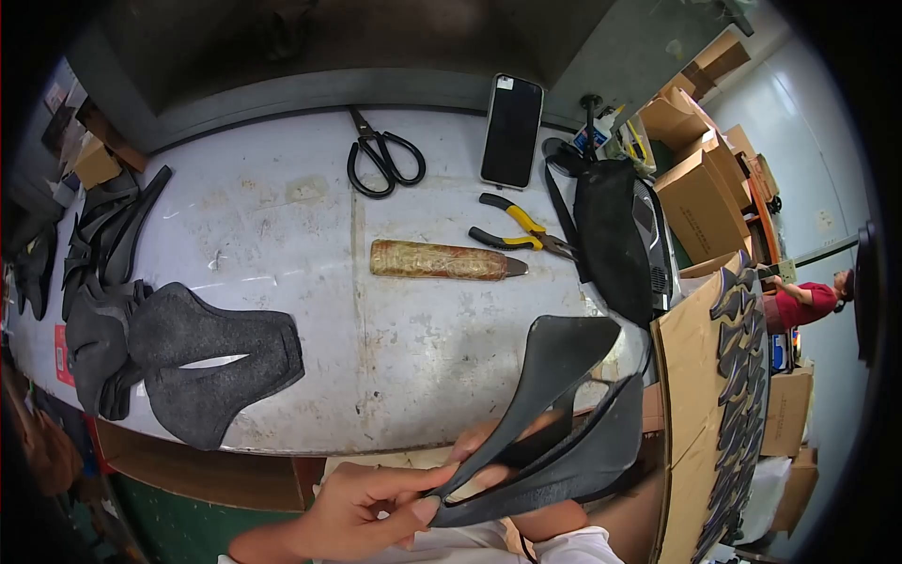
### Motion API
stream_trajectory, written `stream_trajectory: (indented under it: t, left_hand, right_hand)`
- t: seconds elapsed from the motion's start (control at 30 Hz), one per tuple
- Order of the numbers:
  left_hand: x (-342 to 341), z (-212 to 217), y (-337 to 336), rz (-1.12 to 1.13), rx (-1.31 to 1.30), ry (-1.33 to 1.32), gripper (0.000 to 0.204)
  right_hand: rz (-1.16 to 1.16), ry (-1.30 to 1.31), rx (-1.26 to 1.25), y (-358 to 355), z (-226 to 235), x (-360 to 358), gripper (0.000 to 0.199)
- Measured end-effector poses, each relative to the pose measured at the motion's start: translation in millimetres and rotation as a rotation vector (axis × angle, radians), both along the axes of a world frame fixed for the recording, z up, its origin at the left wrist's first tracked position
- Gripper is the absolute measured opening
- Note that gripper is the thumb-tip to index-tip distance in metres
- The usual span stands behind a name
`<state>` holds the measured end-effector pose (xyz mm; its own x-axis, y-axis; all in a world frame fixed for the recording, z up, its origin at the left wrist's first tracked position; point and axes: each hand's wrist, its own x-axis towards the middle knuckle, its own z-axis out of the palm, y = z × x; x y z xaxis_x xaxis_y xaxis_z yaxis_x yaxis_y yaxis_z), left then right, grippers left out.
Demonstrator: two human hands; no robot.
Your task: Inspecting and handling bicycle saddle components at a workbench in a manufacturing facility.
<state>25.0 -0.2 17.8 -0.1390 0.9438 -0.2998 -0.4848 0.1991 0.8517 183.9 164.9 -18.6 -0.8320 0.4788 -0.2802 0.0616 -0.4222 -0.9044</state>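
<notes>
Low in the middle I hold a black, curved, V-shaped piece with two wide wings and a gap between them. At its narrow end, my left hand pinches the edge between thumb and fingers. My right hand grips it from inside and behind, with the thumb in the gap; most of that hand is hidden by the piece. On the left of the table lies a dark grey, two-lobed piece with a slot, beside a stack of similar black pieces.
On the worn white table lie black-handled scissors, a phone, yellow-black pliers, a tape-wrapped knife and a black pouch. A cardboard sheet stands at right, near dark curved pieces. Farther off is a person in red.
</notes>
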Motion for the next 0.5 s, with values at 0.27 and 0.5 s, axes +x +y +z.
stream_trajectory:
  t: [0.27,0.5]
  left_hand:
    - [-16.0,-18.4,2.7,-0.204,0.147,0.399,0.047]
    - [5.4,-19.7,43.9,0.311,0.132,-0.256,0.073]
  right_hand:
    - [-0.064,-0.086,0.056,-13.4,-3.1,1.0,0.051]
    - [0.291,0.005,-0.153,-18.6,15.2,-46.2,0.041]
